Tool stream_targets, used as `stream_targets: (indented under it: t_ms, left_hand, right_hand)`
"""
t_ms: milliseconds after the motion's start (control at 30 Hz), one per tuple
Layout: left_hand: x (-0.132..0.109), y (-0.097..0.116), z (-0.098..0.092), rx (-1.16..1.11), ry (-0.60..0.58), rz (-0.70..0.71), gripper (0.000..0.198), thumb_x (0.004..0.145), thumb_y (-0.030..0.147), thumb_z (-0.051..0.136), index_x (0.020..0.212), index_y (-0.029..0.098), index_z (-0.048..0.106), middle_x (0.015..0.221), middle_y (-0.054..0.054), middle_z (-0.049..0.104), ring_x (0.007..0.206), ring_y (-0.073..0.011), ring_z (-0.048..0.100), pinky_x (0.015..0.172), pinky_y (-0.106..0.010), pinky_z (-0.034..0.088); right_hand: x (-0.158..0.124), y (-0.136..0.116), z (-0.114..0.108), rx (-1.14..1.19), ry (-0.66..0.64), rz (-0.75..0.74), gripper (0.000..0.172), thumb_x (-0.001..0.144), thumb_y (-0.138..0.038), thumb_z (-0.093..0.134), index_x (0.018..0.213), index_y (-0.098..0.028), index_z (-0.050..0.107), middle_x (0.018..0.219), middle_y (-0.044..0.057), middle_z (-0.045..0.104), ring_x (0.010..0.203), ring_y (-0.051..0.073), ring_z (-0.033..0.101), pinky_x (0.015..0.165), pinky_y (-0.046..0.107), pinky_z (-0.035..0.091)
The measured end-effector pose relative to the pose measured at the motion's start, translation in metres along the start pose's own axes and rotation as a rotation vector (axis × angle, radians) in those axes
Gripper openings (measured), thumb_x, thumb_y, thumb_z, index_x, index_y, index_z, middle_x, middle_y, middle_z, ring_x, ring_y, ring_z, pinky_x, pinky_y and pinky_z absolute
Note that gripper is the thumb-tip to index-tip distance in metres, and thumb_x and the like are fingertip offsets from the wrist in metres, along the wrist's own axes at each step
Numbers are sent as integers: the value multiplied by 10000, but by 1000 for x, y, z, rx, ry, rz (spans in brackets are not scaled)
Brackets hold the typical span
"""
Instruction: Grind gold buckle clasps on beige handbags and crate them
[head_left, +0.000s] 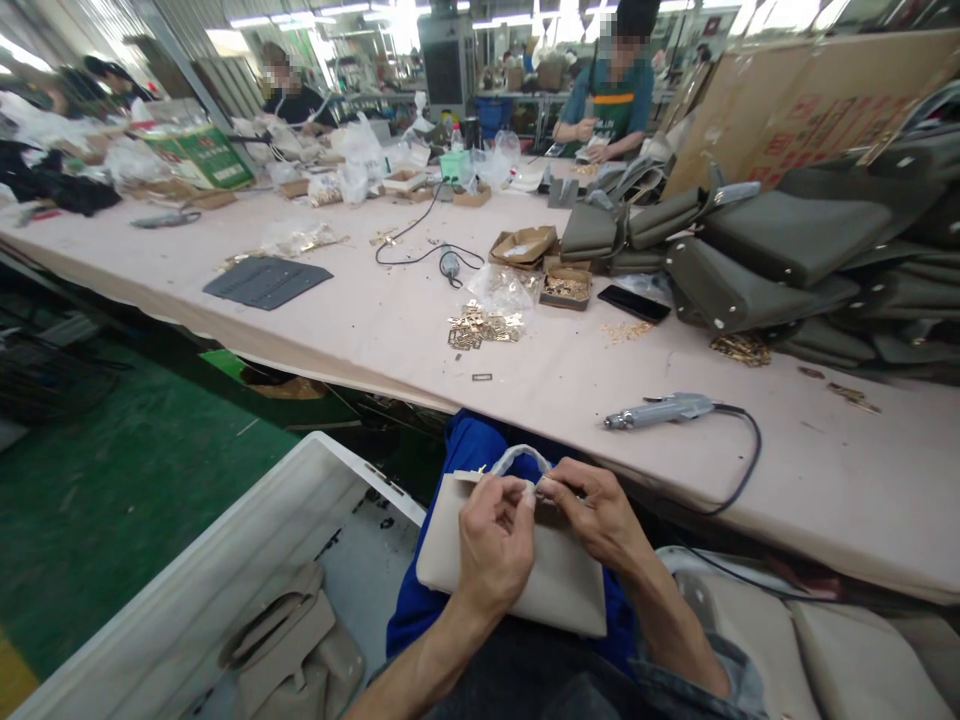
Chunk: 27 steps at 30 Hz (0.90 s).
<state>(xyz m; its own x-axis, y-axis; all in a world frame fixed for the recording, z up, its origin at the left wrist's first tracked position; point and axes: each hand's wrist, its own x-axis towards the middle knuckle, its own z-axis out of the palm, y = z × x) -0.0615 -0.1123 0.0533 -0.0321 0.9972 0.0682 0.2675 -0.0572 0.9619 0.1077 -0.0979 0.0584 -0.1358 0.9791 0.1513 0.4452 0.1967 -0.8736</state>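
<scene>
A beige handbag (551, 595) lies tilted across my lap, its handle (519, 455) arching up under a clear wrapping. My left hand (495, 540) is over the bag's upper part, thumb and fingers pinched near the handle's base. Close against it, my right hand (600, 505) pinches at the same spot from the right. Whatever sits between the fingertips is too small and covered to make out. On the table, the nearest tool to my hands is a grey electric screwdriver (664, 410) with a dark cord.
Gold metal fittings (484, 325) lie piled on the table (420, 345) beside a small cardboard box (566, 285) and a black phone (634, 303). Dark olive bags (787, 230) are stacked at right. A white bin (225, 560) holds beige pieces at lower left. A co-worker (619, 100) sits opposite.
</scene>
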Motion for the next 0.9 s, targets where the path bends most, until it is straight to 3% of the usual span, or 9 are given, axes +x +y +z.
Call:
stream_targets:
  t_ms: [67,100,200,300,433,633,800,900]
  left_hand:
    - [2,-2,2,-76,-85,46,270,938,322,610,1143,173,702,1073,-117,726,665,-155,678,620,-265,554]
    - [4,-4,3,-130,-142,31,288,955,329,594,1172,176,706,1071,-118,738,667,-162,697,627,-270,572]
    - [13,-11,8,-283,-248,-88,306,962,374,599,1092,145,756,801,-88,762,593,-176,703,537,-248,565]
    - [18,-16,13,-383,-221,-183,333,916,396,667,1051,108,766,704,-87,750,549,-180,695,493,-237,560]
    - [16,-16,17,-440,-278,-207,359,896,385,705,1102,97,766,764,-104,771,617,-190,723,592,-265,608]
    - [15,-18,21,-463,-261,-234,407,865,420,748,1093,84,767,798,-120,778,591,-168,708,561,-239,589]
    - [15,-20,23,-451,-247,-261,424,848,430,760,1068,68,752,697,-105,757,530,-169,697,530,-242,584]
    - [15,-20,22,-462,-265,-257,412,849,415,756,1074,71,743,755,-119,769,571,-182,720,549,-248,593]
  right_hand:
    - [4,1,-2,57,-42,31,286,982,-341,582,766,-184,685,746,9,616,699,147,561,674,269,420]
    - [5,2,-2,80,-52,50,292,976,-356,588,765,-180,687,739,8,612,690,145,553,661,265,418]
    - [6,2,-2,133,-75,120,298,962,-391,592,800,-171,711,722,8,606,659,141,535,622,259,413]
    - [5,3,-4,178,-110,152,288,964,-394,577,909,-165,742,765,19,639,685,150,564,651,263,444]
    - [2,11,-7,181,-103,170,298,964,-393,570,993,-156,748,783,29,665,706,161,589,680,272,476]
    - [1,19,-6,260,-84,203,238,927,-321,568,1004,-161,726,809,22,681,703,153,593,663,257,484]
    - [2,17,1,187,13,221,262,914,-406,630,934,-161,722,808,36,705,716,168,631,667,264,497]
    - [1,19,5,237,35,240,288,923,-424,624,875,-156,721,750,31,690,674,162,625,641,260,492]
